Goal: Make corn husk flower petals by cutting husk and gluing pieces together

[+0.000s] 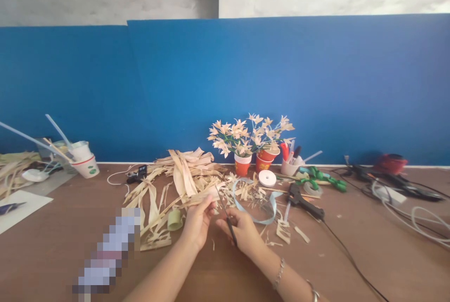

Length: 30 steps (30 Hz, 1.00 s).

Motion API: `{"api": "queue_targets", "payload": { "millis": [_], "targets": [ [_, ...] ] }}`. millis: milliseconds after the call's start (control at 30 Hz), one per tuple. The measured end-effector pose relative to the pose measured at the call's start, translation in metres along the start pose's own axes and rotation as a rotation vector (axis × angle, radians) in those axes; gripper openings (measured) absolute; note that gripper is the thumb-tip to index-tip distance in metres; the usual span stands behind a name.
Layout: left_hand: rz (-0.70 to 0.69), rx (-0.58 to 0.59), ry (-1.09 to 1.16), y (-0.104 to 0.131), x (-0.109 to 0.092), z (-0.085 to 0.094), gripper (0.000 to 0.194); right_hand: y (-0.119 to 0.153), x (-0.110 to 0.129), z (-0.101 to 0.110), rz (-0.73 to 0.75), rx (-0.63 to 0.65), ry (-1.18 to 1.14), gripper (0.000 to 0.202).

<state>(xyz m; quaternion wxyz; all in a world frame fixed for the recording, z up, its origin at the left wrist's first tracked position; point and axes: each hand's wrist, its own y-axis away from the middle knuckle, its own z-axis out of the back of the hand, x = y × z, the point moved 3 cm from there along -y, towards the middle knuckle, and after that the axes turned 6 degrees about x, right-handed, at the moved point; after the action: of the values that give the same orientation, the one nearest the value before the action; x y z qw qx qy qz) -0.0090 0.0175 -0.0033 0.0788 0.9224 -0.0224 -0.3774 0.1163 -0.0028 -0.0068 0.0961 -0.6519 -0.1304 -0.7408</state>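
Note:
Between its pinched thumb and fingers, my left hand (199, 221) holds a pale dried husk piece (212, 192) near the middle of the table. Dark scissors (229, 224) are gripped in my right hand (243, 231), their blades pointing up and touching or close beside the husk piece. Behind my left hand spreads a heap of dried husks (184, 173). Husk scraps (244, 192) and a pale blue ribbon (269, 221) lie behind my right hand. Husk flowers (239, 133) stand in red paper cups (242, 166) farther back.
A black glue gun (305, 204) with a trailing cord lies to the right, near green tape (319, 176) and a white roll (267, 178). White cups (86, 166) stand at left. Cables (415, 215) lie far right. A blue partition (225, 81) rises behind the table.

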Motion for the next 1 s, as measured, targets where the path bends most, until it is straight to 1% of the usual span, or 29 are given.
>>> {"api": "queue_targets", "payload": {
  "millis": [133, 200, 233, 300, 367, 400, 467, 533, 600, 700, 767, 867, 1000],
  "targets": [
    [-0.012, 0.004, -0.019, -0.002, -0.003, 0.001, 0.017, 0.001, 0.003, 0.005, 0.014, 0.040, -0.019, 0.034],
    [-0.025, -0.016, -0.056, -0.002, -0.005, 0.002, 0.022, 0.001, 0.004, 0.011, 0.047, 0.028, -0.049, 0.037],
    [-0.030, -0.019, -0.088, -0.002, -0.007, 0.002, 0.025, 0.001, 0.005, 0.015, 0.075, -0.012, -0.069, 0.039],
    [-0.039, 0.000, -0.189, -0.001, -0.008, 0.001, 0.029, 0.001, 0.006, 0.024, 0.157, -0.149, -0.098, 0.042],
    [-0.049, 0.031, -0.343, 0.001, -0.008, -0.001, 0.028, 0.003, 0.008, 0.030, 0.244, -0.270, -0.075, 0.045],
    [-0.050, 0.044, -0.430, 0.002, -0.007, -0.002, 0.027, 0.004, 0.009, 0.031, 0.274, -0.303, -0.038, 0.046],
    [-0.033, 0.082, -0.581, 0.004, -0.004, -0.004, 0.027, 0.006, 0.011, 0.030, 0.300, -0.326, 0.054, 0.044],
    [0.014, 0.144, -0.671, 0.006, 0.000, -0.006, 0.028, 0.007, 0.011, 0.028, 0.290, -0.314, 0.097, 0.035],
    [0.048, 0.216, -0.681, 0.007, 0.002, -0.008, 0.029, 0.005, 0.010, 0.028, 0.254, -0.287, 0.057, 0.028],
    [0.066, 0.334, -0.612, 0.007, 0.001, -0.011, 0.029, 0.000, 0.007, 0.030, 0.174, -0.267, -0.091, 0.033],
    [0.076, 0.384, -0.576, 0.007, -0.001, -0.011, 0.023, -0.002, 0.007, 0.033, 0.125, -0.271, -0.172, 0.038],
    [0.092, 0.367, -0.545, 0.005, -0.001, -0.009, 0.017, -0.001, 0.007, 0.034, 0.062, -0.261, -0.241, 0.040],
    [0.087, 0.374, -0.512, 0.005, 0.002, -0.008, 0.020, 0.000, 0.007, 0.032, 0.048, -0.249, -0.268, 0.040]
  ]
}}
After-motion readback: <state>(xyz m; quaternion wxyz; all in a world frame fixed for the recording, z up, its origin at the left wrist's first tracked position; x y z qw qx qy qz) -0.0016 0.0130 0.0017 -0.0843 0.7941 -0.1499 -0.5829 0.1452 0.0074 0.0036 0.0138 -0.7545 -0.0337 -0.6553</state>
